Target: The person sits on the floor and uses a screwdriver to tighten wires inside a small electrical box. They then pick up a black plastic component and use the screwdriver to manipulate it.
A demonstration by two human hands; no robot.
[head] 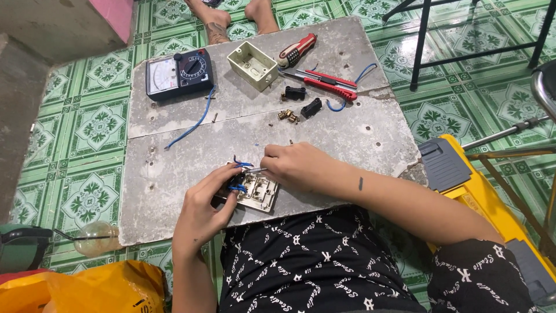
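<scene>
My left hand [202, 206] holds a beige switch plate [259, 193] against the grey board [174, 150], fingers on its left end where short blue wires [238, 186] stick out. My right hand [295, 164] grips a thin metal tool [253, 171] whose tip points at the wired end of the plate. Both hands are close together at the board's near edge.
Farther back on the board lie a black analog multimeter [178, 74], a beige wall box [252, 65], a red-handled knife [297, 50], red pliers [324, 82], small black parts [304, 99], brass screws [287, 115] and a blue wire [191, 124]. A yellow toolbox [475, 185] sits at right; a bulb [95, 237] lies at left.
</scene>
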